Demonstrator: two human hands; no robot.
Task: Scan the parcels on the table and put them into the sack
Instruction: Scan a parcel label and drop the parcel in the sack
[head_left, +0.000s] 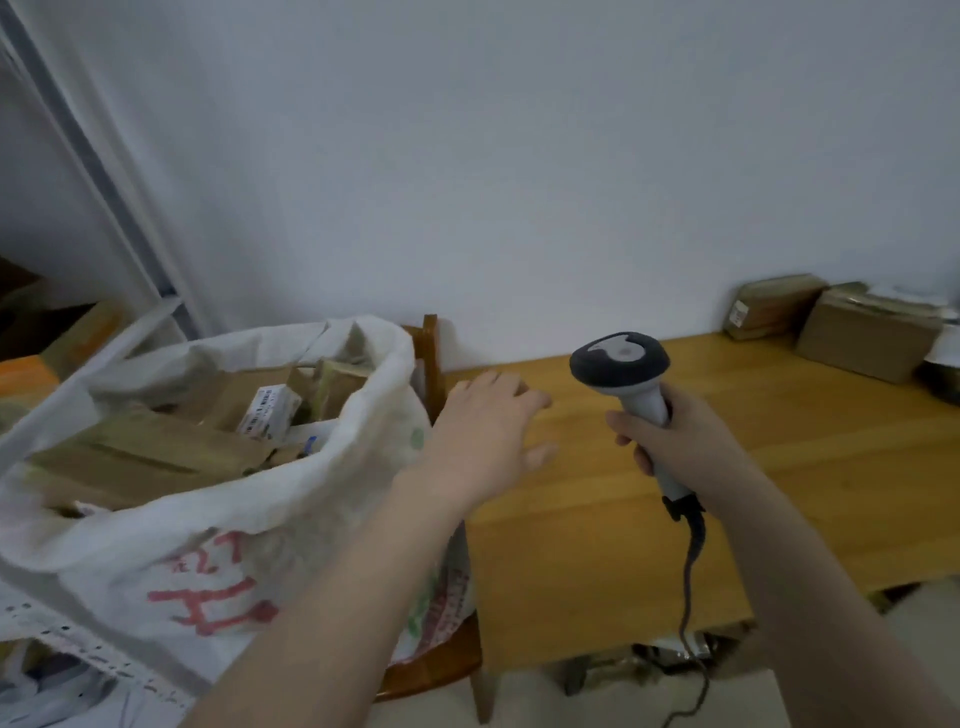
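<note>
A white woven sack (218, 525) with red print stands open on a wooden chair at the left, holding several cardboard parcels (156, 447). My left hand (485, 426) hovers with fingers spread and empty between the sack's rim and the wooden table (779, 467). My right hand (670, 436) grips the handle of a grey and white barcode scanner (621, 364), head up, its dark cable hanging down past the table's front edge. Two brown parcels (779, 306) (867, 332) lie at the table's far right against the wall.
The wooden chair (434, 358) under the sack touches the table's left end. A white metal shelf frame (130, 218) with boxes stands at the far left. More items show at the table's right edge (943, 358). The white wall runs behind.
</note>
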